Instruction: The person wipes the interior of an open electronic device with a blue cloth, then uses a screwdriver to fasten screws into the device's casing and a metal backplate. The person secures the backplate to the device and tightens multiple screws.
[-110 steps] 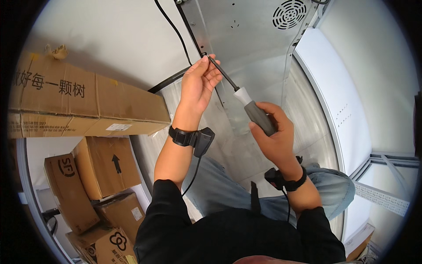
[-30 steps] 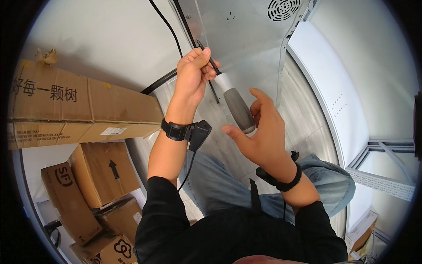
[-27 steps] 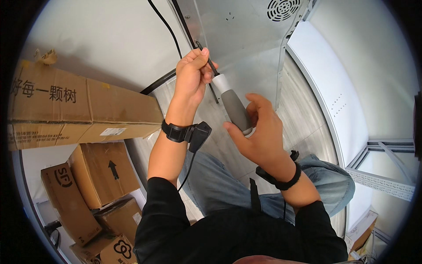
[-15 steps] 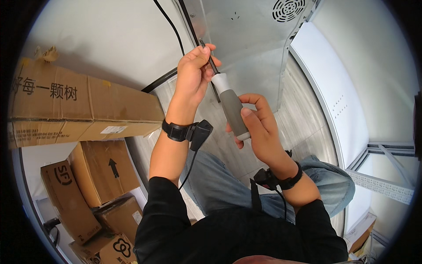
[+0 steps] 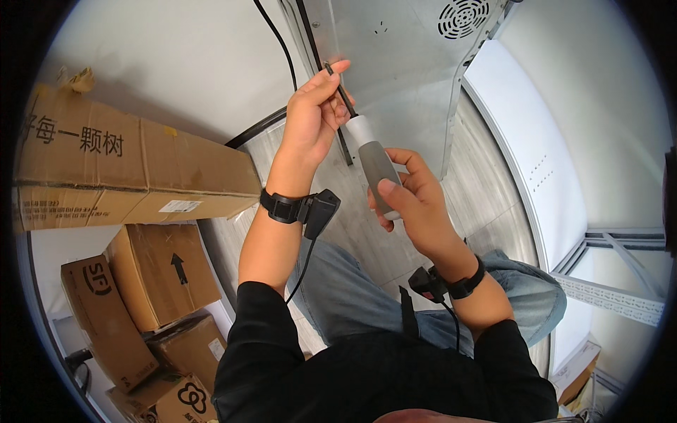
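A screwdriver [image 5: 379,169] with a thick grey handle, a white collar and a thin dark shaft slants between my two hands. My left hand [image 5: 310,120] pinches the shaft near its tip, the thumb lying along it. Lower down, my right hand [image 5: 422,204] grips the handle, its thumb pressed on the grey side and its fingers partly hidden behind. The tip points up and left, close to the edge of a grey metal cabinet [image 5: 409,77] with a round vent; whether it touches that edge, I cannot tell.
A long cardboard box [image 5: 190,158] lies at the left, with several smaller cartons [image 5: 162,275] below it. A black cable [image 5: 278,39] runs down the white wall. White panels [image 5: 522,134] and a metal frame [image 5: 613,282] stand at the right.
The screwdriver has shifted slightly to the right, together with my left fingertips. My right thumb has slid a little across the handle. Both hands keep their hold.
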Action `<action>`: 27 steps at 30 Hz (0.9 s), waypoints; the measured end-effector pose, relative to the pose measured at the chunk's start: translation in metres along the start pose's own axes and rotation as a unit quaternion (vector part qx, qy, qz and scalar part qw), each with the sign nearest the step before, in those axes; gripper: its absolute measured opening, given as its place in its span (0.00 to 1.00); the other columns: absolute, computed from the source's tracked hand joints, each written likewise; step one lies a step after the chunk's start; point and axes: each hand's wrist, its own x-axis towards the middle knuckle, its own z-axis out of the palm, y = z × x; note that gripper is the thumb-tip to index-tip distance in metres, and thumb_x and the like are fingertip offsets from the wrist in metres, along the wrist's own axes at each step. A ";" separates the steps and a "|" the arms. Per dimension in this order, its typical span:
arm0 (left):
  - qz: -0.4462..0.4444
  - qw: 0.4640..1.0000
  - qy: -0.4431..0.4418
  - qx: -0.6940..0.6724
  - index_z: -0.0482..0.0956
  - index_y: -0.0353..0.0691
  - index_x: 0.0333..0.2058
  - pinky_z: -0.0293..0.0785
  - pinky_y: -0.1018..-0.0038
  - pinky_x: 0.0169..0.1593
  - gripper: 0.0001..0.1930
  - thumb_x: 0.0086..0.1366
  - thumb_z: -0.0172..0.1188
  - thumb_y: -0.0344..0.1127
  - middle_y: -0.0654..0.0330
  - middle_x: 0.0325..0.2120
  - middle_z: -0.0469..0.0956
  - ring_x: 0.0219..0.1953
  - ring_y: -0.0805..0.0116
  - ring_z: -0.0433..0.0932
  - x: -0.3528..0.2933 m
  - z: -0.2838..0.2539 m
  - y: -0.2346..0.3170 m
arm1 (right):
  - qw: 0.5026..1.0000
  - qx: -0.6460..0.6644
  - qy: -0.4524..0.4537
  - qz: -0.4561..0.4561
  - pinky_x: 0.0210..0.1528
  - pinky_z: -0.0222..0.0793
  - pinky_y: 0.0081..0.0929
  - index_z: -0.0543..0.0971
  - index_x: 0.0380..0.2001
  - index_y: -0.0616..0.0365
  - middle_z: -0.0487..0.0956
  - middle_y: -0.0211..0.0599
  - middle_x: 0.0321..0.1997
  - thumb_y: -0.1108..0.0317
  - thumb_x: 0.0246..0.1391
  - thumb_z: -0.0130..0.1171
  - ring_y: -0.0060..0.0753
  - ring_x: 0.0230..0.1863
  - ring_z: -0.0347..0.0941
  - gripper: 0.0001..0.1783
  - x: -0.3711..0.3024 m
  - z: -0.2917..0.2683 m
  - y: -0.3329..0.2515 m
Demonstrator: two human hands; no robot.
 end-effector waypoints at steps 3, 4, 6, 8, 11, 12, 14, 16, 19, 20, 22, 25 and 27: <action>0.002 1.000 -0.008 0.003 0.73 0.34 0.51 0.62 0.83 0.25 0.16 0.68 0.50 0.32 0.64 0.18 0.73 0.19 0.79 0.66 0.000 -0.003 -0.001 | 1.000 0.017 -0.012 0.009 0.25 0.65 0.17 0.62 0.56 0.59 0.76 0.31 0.28 0.63 0.61 0.52 0.17 0.25 0.68 0.23 -0.001 -0.004 -0.002; 0.005 1.000 -0.008 0.006 0.73 0.34 0.51 0.62 0.83 0.25 0.16 0.68 0.50 0.32 0.63 0.18 0.73 0.19 0.79 0.66 0.001 -0.003 -0.002 | 1.000 0.014 -0.014 0.006 0.24 0.65 0.17 0.63 0.56 0.59 0.75 0.31 0.28 0.62 0.62 0.51 0.17 0.25 0.68 0.22 -0.002 -0.004 -0.003; 0.010 1.000 -0.005 0.005 0.73 0.34 0.51 0.61 0.83 0.25 0.15 0.67 0.50 0.32 0.64 0.18 0.73 0.19 0.79 0.66 0.002 -0.004 -0.003 | 1.000 0.008 -0.011 0.003 0.25 0.64 0.17 0.63 0.56 0.59 0.75 0.31 0.28 0.62 0.62 0.51 0.17 0.25 0.68 0.22 -0.003 -0.005 -0.003; 0.014 1.000 -0.003 0.007 0.73 0.34 0.51 0.60 0.83 0.24 0.15 0.67 0.50 0.32 0.64 0.18 0.73 0.19 0.79 0.66 0.003 -0.003 -0.004 | 1.000 0.005 -0.011 0.000 0.25 0.64 0.16 0.64 0.56 0.59 0.75 0.31 0.27 0.62 0.62 0.50 0.16 0.25 0.67 0.22 -0.004 -0.006 -0.003; 0.018 1.000 -0.003 0.010 0.73 0.34 0.50 0.59 0.83 0.23 0.15 0.67 0.50 0.31 0.65 0.18 0.73 0.18 0.79 0.66 0.003 -0.002 -0.004 | 1.000 -0.002 -0.003 -0.006 0.25 0.64 0.17 0.64 0.55 0.60 0.75 0.32 0.27 0.62 0.62 0.49 0.18 0.23 0.67 0.21 -0.005 -0.007 -0.004; 0.019 1.000 -0.004 0.009 0.73 0.33 0.50 0.59 0.83 0.23 0.15 0.67 0.50 0.31 0.65 0.18 0.73 0.18 0.79 0.65 0.004 -0.003 -0.004 | 1.000 -0.010 0.007 -0.010 0.24 0.63 0.18 0.65 0.55 0.61 0.75 0.33 0.26 0.63 0.62 0.48 0.20 0.21 0.67 0.21 -0.005 -0.004 -0.005; 0.021 1.000 -0.006 0.009 0.73 0.33 0.50 0.58 0.83 0.23 0.15 0.66 0.51 0.31 0.65 0.18 0.73 0.18 0.79 0.65 0.004 -0.004 -0.005 | 1.000 -0.018 0.018 -0.015 0.24 0.62 0.19 0.65 0.54 0.62 0.75 0.35 0.26 0.64 0.62 0.46 0.22 0.20 0.67 0.20 -0.007 -0.002 -0.006; 0.024 1.000 -0.008 0.012 0.72 0.32 0.51 0.58 0.83 0.23 0.16 0.66 0.51 0.30 0.66 0.17 0.73 0.18 0.79 0.65 0.005 -0.005 -0.006 | 0.999 -0.019 0.021 -0.015 0.25 0.62 0.19 0.65 0.54 0.62 0.75 0.35 0.26 0.64 0.62 0.46 0.22 0.20 0.67 0.20 -0.009 -0.001 -0.008; 0.035 0.999 -0.019 0.015 0.69 0.32 0.53 0.57 0.82 0.23 0.18 0.64 0.53 0.30 0.66 0.17 0.71 0.18 0.79 0.64 0.007 -0.008 -0.010 | 1.000 -0.006 -0.007 0.004 0.26 0.63 0.16 0.63 0.57 0.57 0.75 0.31 0.28 0.63 0.63 0.48 0.17 0.25 0.67 0.21 -0.018 -0.007 -0.008; 0.034 0.999 -0.016 0.018 0.68 0.32 0.53 0.57 0.82 0.23 0.19 0.64 0.53 0.30 0.66 0.17 0.71 0.18 0.79 0.64 0.006 -0.007 -0.010 | 1.000 -0.005 -0.009 0.007 0.26 0.63 0.17 0.63 0.56 0.57 0.75 0.31 0.28 0.63 0.63 0.47 0.17 0.24 0.67 0.21 -0.018 -0.010 -0.008; 0.033 0.999 -0.012 0.026 0.66 0.32 0.54 0.56 0.82 0.23 0.20 0.63 0.54 0.29 0.67 0.16 0.70 0.18 0.79 0.63 0.004 -0.004 -0.010 | 1.000 -0.003 -0.013 0.014 0.26 0.63 0.17 0.63 0.56 0.57 0.75 0.32 0.29 0.63 0.63 0.47 0.18 0.24 0.67 0.20 -0.017 -0.017 -0.006; 0.039 0.999 -0.007 0.030 0.66 0.33 0.53 0.57 0.82 0.24 0.19 0.65 0.53 0.30 0.67 0.17 0.71 0.18 0.79 0.64 0.004 -0.001 -0.016 | 1.000 0.008 -0.014 0.014 0.26 0.63 0.19 0.63 0.56 0.58 0.76 0.33 0.31 0.65 0.62 0.48 0.20 0.22 0.67 0.21 -0.014 -0.025 -0.005; 0.036 0.998 -0.013 0.045 0.68 0.35 0.51 0.60 0.82 0.25 0.16 0.66 0.53 0.33 0.66 0.20 0.72 0.20 0.79 0.65 0.002 0.002 -0.023 | 0.999 0.009 -0.002 0.034 0.25 0.62 0.18 0.64 0.55 0.59 0.76 0.33 0.33 0.66 0.61 0.48 0.20 0.21 0.66 0.20 -0.013 -0.034 -0.008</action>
